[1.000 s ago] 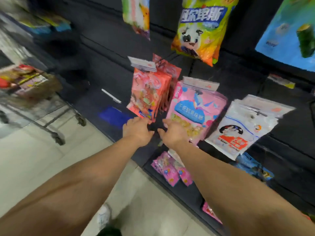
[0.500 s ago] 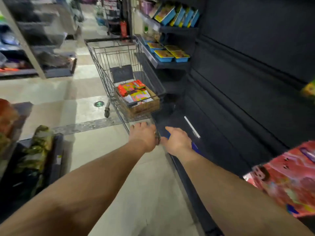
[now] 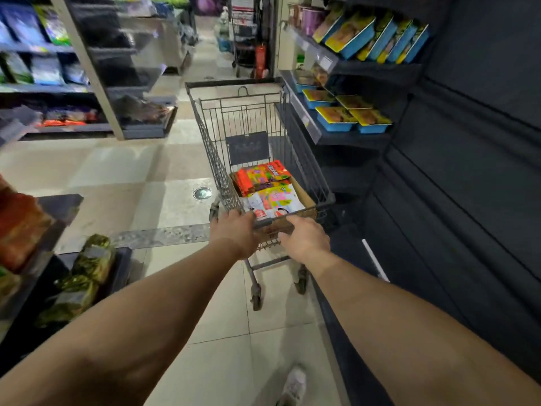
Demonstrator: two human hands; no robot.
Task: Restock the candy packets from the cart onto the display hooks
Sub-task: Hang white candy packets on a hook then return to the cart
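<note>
Both hands, left (image 3: 234, 232) and right (image 3: 307, 238), at cart (image 3: 325, 197) rim; fingertips hidden, grip unclear.

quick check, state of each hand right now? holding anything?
Left hand: on the near rim of the cart, grip unclear, cannot tell.
Right hand: open, holding nothing, at the cart's near end.

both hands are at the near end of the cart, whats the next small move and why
Probably reach the right hand forward over the cart rim and grip a top candy packet. Neither it nor the left hand holds a packet, and the packets lie in the cardboard box just beyond the fingers.
</note>
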